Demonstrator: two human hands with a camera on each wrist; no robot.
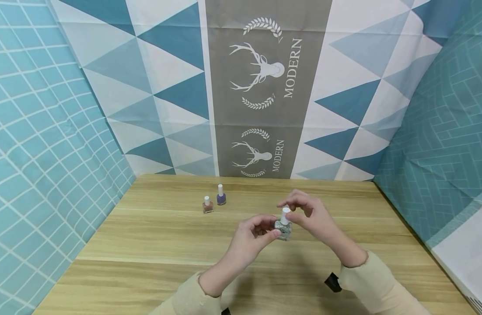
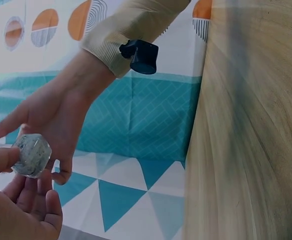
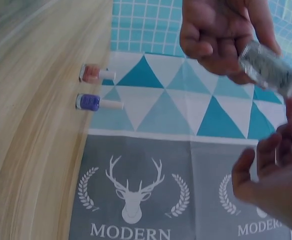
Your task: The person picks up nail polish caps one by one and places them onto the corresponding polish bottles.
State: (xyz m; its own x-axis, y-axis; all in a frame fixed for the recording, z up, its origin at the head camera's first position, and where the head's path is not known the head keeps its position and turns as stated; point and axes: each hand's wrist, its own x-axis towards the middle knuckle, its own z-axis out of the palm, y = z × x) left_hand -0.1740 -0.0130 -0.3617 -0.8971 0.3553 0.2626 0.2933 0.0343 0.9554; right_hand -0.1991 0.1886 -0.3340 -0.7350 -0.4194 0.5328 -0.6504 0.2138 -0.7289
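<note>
A small glass nail polish bottle (image 1: 283, 232) with silvery, glittery contents is held up above the table, slightly tilted. My left hand (image 1: 249, 238) pinches its glass body between thumb and fingers. The thumb and a finger of my right hand (image 1: 315, 221) are at its white cap (image 1: 285, 215), pinching it from the right side. In the left wrist view the faceted base of the bottle (image 2: 32, 156) faces the camera, hiding the cap. The right wrist view shows the bottle (image 3: 268, 69) lying across the left hand's fingers, its cap cut off by the frame edge.
On the wooden table (image 1: 154, 236), farther back and left of the hands, a pinkish-brown nail polish bottle (image 1: 207, 206) and a purple one (image 1: 221, 197) stand upright with white caps. Patterned cloth (image 1: 178, 87) hangs along the back and both sides.
</note>
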